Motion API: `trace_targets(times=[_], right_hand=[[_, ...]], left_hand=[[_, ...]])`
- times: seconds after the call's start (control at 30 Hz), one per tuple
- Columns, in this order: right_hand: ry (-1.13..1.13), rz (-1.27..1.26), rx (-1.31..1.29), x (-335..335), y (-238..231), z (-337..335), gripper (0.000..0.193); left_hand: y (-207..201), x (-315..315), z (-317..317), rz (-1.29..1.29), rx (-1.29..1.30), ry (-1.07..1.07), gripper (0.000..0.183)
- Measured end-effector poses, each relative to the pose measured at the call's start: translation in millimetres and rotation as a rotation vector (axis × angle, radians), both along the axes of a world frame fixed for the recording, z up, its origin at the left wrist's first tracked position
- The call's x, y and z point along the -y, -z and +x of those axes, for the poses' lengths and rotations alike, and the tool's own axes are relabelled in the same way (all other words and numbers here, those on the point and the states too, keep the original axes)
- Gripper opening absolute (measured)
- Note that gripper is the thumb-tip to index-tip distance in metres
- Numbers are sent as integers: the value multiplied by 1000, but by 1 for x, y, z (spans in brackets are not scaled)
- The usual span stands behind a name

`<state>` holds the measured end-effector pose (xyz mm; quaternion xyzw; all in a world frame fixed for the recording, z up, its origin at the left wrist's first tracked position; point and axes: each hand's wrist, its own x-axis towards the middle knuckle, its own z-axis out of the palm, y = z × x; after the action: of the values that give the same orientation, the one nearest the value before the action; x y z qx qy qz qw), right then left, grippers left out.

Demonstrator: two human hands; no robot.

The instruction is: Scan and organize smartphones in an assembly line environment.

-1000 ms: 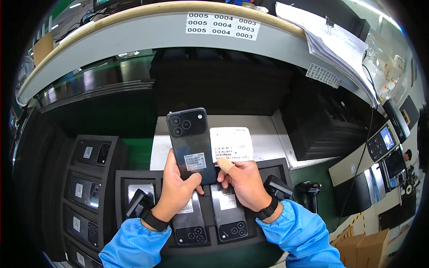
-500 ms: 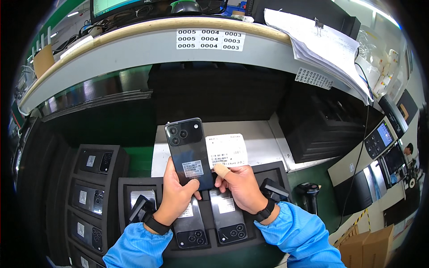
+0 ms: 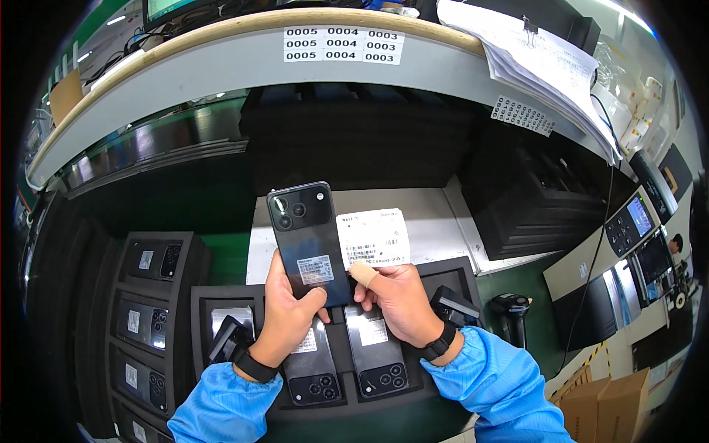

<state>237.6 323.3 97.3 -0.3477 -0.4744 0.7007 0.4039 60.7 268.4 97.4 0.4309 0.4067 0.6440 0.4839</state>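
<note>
While your left hand [image 3: 286, 314] curls closed around a dark phone [image 3: 306, 240], your right hand [image 3: 399, 299] pinches a white label [image 3: 380, 232].
At the far edge of the black tray [image 3: 201, 325] are the phone, with a small printed sticker [image 3: 315, 269], and the label, with tiny words and bars.

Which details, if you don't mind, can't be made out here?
In the head view:
Held phone: screen, facing away from the camera.
Left hand: most fingers, hidden behind that phone.
White sheet: finest print, too small.
Monitor: cut off by the top edge.
Lowest phone at left: cut off by the bottom edge.
</note>
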Motion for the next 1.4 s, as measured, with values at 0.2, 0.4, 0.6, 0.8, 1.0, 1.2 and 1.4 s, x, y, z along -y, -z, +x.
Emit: trace_targets(times=[0.2, 0.4, 0.6, 0.8, 1.0, 1.2, 1.4], right_hand=[[-13, -12, -15, 0, 3, 2, 14], [-21, -17, -15, 1, -1, -2, 14], [-10, -27, -40, -1, 5, 5, 13], [33, -29, -52, 2, 1, -2, 14], [7, -24, -35, 0, 3, 2, 12], [-15, -29, -50, 0, 4, 2, 13], [-13, -21, -51, -1, 5, -1, 14]], left_hand=[[1, 0, 2, -1, 13, 7, 64], [-1, 2, -1, 6, 20, -3, 64], [1, -2, 4, 3, 30, 24, 59], [-1, 0, 0, 9, 31, 17, 54], [0, 0, 2, 4, 30, 16, 54], [-1, 1, 2, 6, 12, 10, 56], [-1, 1, -1, -1, 3, -2, 58]])
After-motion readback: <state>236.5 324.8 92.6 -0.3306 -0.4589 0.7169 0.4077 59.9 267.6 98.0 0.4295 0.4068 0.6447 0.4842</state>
